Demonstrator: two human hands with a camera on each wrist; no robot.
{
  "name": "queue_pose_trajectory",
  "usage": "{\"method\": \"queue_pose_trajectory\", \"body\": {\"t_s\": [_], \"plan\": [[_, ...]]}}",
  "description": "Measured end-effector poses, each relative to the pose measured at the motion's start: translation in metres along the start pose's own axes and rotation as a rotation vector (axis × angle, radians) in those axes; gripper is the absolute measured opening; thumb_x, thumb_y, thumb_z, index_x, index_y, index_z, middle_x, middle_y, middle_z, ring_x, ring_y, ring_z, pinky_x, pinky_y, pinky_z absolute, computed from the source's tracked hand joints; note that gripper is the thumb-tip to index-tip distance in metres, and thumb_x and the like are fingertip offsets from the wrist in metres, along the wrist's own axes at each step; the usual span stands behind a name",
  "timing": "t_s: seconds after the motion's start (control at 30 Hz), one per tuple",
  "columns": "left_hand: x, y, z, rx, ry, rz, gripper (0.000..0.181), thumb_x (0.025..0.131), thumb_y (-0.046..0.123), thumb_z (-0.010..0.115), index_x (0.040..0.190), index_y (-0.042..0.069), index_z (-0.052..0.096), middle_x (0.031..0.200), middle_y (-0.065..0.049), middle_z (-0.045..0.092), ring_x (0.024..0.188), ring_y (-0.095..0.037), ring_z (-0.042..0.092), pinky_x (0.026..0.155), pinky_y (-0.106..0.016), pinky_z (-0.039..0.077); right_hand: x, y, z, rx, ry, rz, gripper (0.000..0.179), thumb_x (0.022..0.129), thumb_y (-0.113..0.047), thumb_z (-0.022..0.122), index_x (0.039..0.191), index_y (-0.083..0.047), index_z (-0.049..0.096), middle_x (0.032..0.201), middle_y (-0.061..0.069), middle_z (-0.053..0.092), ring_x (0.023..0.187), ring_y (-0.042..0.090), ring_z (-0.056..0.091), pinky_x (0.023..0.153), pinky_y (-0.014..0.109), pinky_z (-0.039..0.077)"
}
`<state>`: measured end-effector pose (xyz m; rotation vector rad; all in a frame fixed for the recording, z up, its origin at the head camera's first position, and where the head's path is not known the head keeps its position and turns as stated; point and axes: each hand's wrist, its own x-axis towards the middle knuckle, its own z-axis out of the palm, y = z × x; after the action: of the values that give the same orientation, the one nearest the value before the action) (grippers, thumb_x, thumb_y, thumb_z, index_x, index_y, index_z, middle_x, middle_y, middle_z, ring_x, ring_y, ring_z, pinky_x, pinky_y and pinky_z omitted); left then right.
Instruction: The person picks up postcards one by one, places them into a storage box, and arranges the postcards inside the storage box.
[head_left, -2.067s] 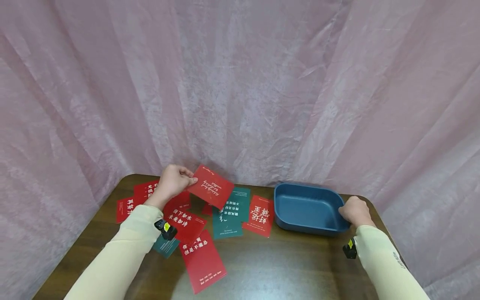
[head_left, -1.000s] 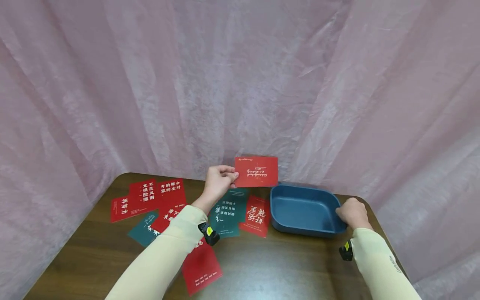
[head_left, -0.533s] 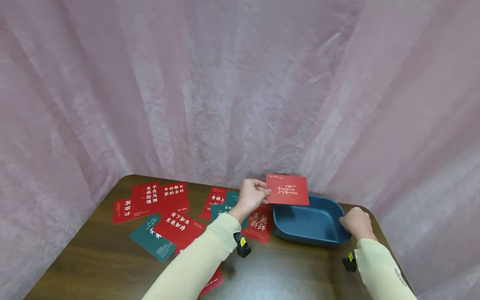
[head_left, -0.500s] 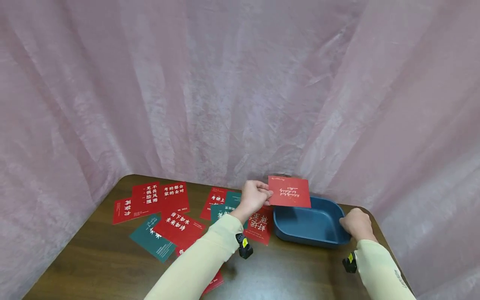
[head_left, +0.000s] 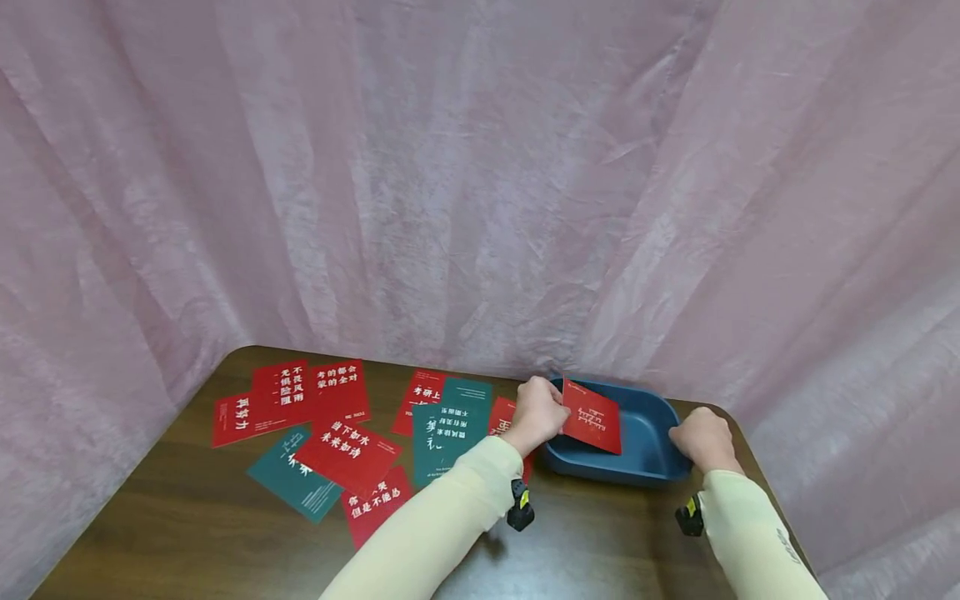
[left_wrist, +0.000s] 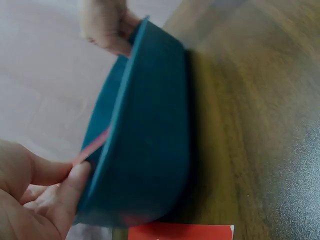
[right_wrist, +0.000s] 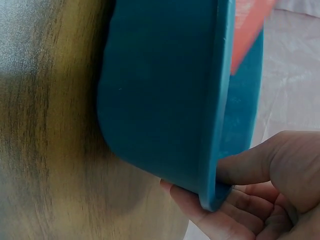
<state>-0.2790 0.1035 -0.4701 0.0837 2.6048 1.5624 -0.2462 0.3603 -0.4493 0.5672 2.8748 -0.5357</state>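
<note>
Between thumb and fingers, my left hand (head_left: 542,412) pinches a red card (head_left: 595,418) by its left edge. The card slants down into a blue rectangular tub (head_left: 652,425) with rounded corners, its lower edge inside the walls. In the left wrist view, the left fingertips (left_wrist: 75,175) are right at the tub's rim (left_wrist: 117,112). At the tub's right end my right hand (head_left: 702,439) grips the rim, thumb (right_wrist: 245,167) inside and fingers outside beneath the lip, as the right wrist view shows.
Several red cards (head_left: 348,450) and green cards (head_left: 453,425) with white lettering lie overlapping on the left of the brown wooden table (head_left: 187,517). One red card (head_left: 501,414) lies partly hidden under my left hand, beside the tub. A pink curtain (head_left: 450,167) hangs behind the table.
My left hand has carried the red card rightward from over the card pile to the tub, then lowered and tilted it into the tub. My right hand has stayed on the rim.
</note>
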Motion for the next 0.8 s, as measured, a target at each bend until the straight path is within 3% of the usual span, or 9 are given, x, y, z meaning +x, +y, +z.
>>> {"method": "queue_pose_trajectory", "body": {"t_s": [0.13, 0.3, 0.43, 0.67, 0.8], "plan": [[0.0, 0.003, 0.01, 0.209, -0.018, 0.018, 0.025, 0.081, 0.007, 0.065, 0.058, 0.01, 0.054, 0.046, 0.002, 0.045, 0.038, -0.009, 0.043, 0.036, -0.023, 0.034, 0.001, 0.0, 0.0, -0.011, 0.002, 0.006, 0.027, 0.084, -0.015, 0.051, 0.059, -0.005, 0.052, 0.056, 0.009, 0.054, 0.055, 0.022, 0.055, 0.046, 0.03, 0.044], [0.002, 0.006, 0.018, 0.388, 0.0, 0.084, 0.018, 0.082, 0.007, 0.065, 0.065, 0.012, 0.059, 0.056, -0.001, 0.055, 0.047, -0.011, 0.053, 0.039, -0.023, 0.04, 0.001, -0.001, 0.002, -0.005, 0.005, 0.006, 0.027, 0.083, -0.013, 0.052, 0.057, -0.007, 0.05, 0.053, 0.007, 0.052, 0.053, 0.022, 0.054, 0.046, 0.029, 0.043], [0.004, 0.008, 0.022, 0.45, -0.008, 0.064, 0.018, 0.082, 0.007, 0.065, 0.065, 0.011, 0.061, 0.056, -0.003, 0.057, 0.046, -0.013, 0.053, 0.039, -0.024, 0.041, 0.001, -0.003, 0.002, -0.002, 0.001, -0.004, 0.026, 0.082, -0.013, 0.053, 0.057, -0.007, 0.049, 0.053, 0.006, 0.051, 0.054, 0.021, 0.054, 0.046, 0.029, 0.044], [0.005, 0.014, 0.028, 0.53, -0.033, 0.014, 0.008, 0.078, 0.014, 0.072, 0.081, 0.008, 0.067, 0.068, -0.003, 0.065, 0.055, -0.014, 0.06, 0.045, -0.026, 0.047, -0.001, -0.003, -0.001, -0.006, 0.01, -0.009, 0.028, 0.083, -0.012, 0.053, 0.056, -0.009, 0.045, 0.051, 0.004, 0.045, 0.053, 0.021, 0.053, 0.047, 0.029, 0.043], [0.004, 0.016, 0.029, 0.56, -0.04, 0.003, 0.006, 0.078, 0.013, 0.071, 0.076, 0.009, 0.067, 0.064, -0.003, 0.063, 0.055, -0.014, 0.059, 0.045, -0.027, 0.046, -0.002, -0.003, -0.003, -0.009, 0.002, -0.012, 0.027, 0.083, -0.013, 0.053, 0.057, -0.008, 0.047, 0.053, 0.005, 0.049, 0.055, 0.022, 0.053, 0.048, 0.029, 0.043]]}}
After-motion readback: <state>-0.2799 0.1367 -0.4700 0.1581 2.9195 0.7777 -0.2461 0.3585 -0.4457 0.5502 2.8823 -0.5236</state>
